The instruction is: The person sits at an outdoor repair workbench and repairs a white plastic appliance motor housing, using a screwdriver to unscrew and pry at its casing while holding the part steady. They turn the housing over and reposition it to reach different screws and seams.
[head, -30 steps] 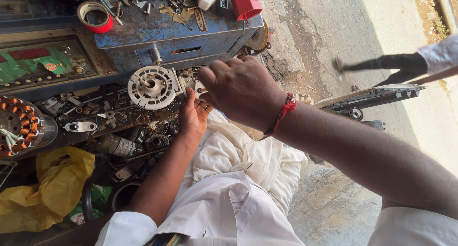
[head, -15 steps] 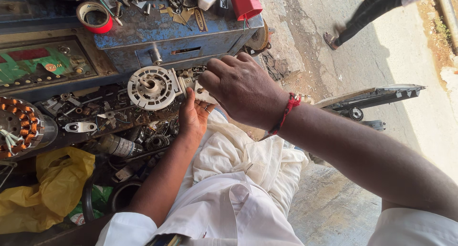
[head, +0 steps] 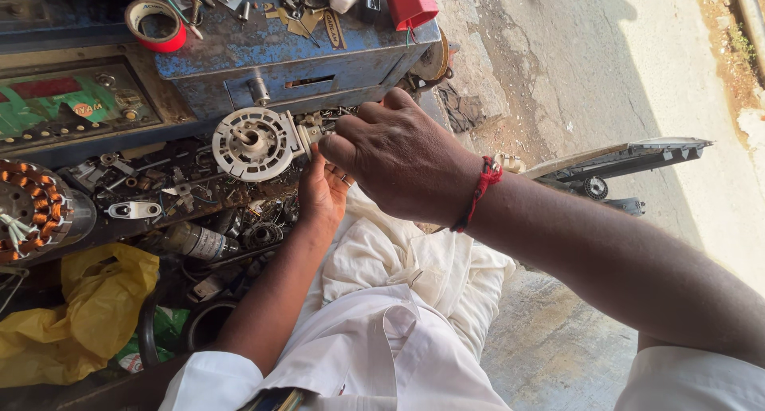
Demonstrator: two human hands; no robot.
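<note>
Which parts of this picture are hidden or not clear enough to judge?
Head view:
- Left hand: fingertips hidden behind the right hand; its grip cannot be told.
- Small part at the right fingertips beside the white disc: too small to identify.
- Copper coil: cut by the left edge.

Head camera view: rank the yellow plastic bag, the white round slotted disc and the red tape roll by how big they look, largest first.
1. yellow plastic bag, clearly largest, though it lies nearer the camera.
2. white round slotted disc, by the hands.
3. red tape roll, smallest, though farther back, so its true size against the disc is unsure.
</note>
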